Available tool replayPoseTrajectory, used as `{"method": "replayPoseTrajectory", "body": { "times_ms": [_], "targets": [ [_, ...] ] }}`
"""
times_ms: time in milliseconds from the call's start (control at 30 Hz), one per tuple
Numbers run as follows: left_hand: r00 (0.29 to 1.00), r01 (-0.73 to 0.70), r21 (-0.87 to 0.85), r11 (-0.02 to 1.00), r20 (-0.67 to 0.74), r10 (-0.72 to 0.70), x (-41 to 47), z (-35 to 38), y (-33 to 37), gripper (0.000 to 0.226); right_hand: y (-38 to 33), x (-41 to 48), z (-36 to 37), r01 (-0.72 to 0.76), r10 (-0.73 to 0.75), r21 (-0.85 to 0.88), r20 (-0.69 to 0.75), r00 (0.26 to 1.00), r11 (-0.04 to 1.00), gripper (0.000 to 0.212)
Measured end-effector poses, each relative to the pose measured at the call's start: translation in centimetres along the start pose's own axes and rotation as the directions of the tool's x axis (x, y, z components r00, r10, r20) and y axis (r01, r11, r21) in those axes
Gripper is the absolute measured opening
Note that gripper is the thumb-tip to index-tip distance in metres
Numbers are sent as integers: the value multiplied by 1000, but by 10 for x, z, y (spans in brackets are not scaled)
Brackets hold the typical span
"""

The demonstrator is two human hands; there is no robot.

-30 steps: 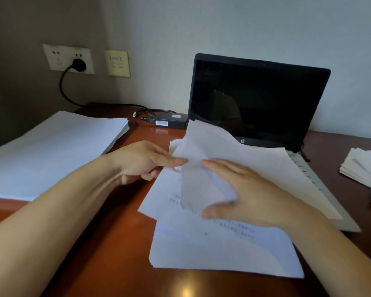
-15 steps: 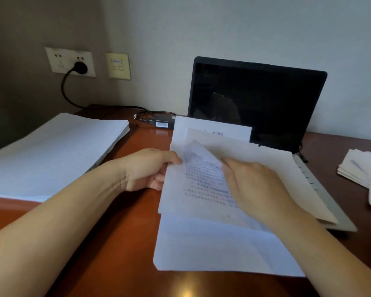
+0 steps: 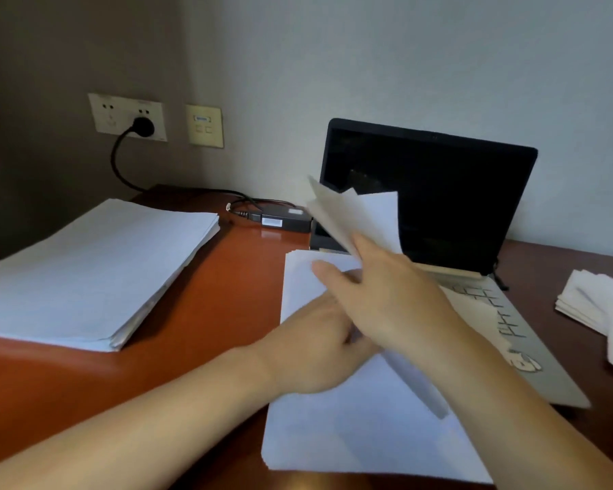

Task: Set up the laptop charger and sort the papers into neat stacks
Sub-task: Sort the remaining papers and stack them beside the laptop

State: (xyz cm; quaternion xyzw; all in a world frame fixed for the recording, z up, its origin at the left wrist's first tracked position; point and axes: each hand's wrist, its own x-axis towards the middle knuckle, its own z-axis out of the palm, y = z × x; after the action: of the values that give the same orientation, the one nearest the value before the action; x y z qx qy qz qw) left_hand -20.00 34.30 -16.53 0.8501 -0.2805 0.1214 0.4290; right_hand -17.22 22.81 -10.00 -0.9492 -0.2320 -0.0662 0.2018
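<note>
Few loose white paper sheets (image 3: 361,213) are now lifted off the pile and tilted up before the black open laptop (image 3: 450,192); half a second ago they lay low in both hands. Judgement: sorting is mid-way and these go to a stack next.

Right hand (image 3: 386,295) grips the sheets, crossing over the left hand (image 3: 312,351). The left rests on the flat white sheets (image 3: 361,429) on the red-brown table (image 3: 227,284), fingers hidden, so I cannot tell its grip.

Thick white paper stack (image 3: 96,270) lies well left.

Pale wall (image 3: 404,58); darker side wall (image 3: 50,47); glossy desk (image 3: 227,295).
</note>
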Motion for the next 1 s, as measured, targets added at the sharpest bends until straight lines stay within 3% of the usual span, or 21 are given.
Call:
{"method": "replayPoseTrajectory", "body": {
  "times_ms": [67,133,200,267,333,467,533,633,800,900,1000],
  "targets": [
    [985,65,25,998,160,-68,-1,-9,-4,29,14,6,7,-7,5,-151,-17,1000,988,19],
    [951,221,287,932,150,-271,-1,-23,-18,58,31,12,11,0,-34,-298,-110,993,955,9],
    [845,466,534,705,-34,-533,0,-39,-31,73,40,9,15,33,-115,-408,-178,977,913,7],
    [695,686,507,522,-245,-676,1,-54,-40,82,46,5,19,19,-79,-430,-122,989,902,21],
    [622,779,301,550,-265,-737,2,-64,-47,74,54,0,23,13,-53,-382,-94,994,924,22],
    [633,768,50,638,-201,-747,1,-68,-49,48,61,-4,28,49,-87,-315,-109,990,948,27],
    [632,767,19,641,-194,-751,2,-68,-46,41,58,-6,29,53,-97,-293,-137,986,955,31],
    [643,761,60,645,-197,-740,1,-72,-44,51,55,-9,27,43,-83,-285,-130,988,958,35],
    [676,731,189,655,-323,-662,1,-73,-50,53,49,-13,27,-5,-29,-317,-102,994,949,34],
    [673,736,166,657,-280,-684,1,-76,-50,48,48,-13,25,-26,-15,-321,-127,992,947,35],
    [643,757,24,653,-206,-737,1,-76,-47,37,48,-12,25,-44,-1,-284,-156,988,958,37]
  ]
}}
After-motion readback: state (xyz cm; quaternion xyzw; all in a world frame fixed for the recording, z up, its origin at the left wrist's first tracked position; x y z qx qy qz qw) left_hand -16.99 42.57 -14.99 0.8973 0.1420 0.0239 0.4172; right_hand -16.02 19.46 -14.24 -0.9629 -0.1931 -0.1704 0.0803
